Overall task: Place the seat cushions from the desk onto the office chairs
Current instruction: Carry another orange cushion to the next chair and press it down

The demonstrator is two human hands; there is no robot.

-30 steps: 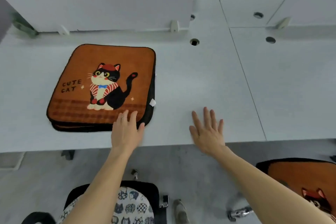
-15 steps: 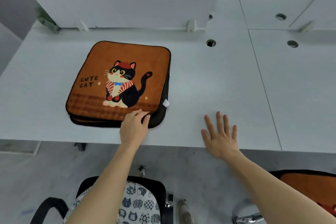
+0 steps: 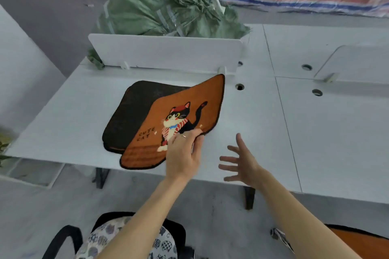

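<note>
Pick-up step: left hand point(image 3: 183, 153) grip pinches the top cushion point(image 3: 189, 101) corner above the bench point(image 3: 252, 122); right hand point(image 3: 242, 164), empty and spread at 3 o'clock, should support it next

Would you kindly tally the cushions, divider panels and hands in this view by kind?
Seat cushions: 3 (orange cat-print fabric cushion gripped by the left hand, dark fabric cushion beneath it, orange cushion at lower right)
White desk divider panels: 2 (left panel, right panel)
Hands: 2 (right hand open)
Total: 7
</note>
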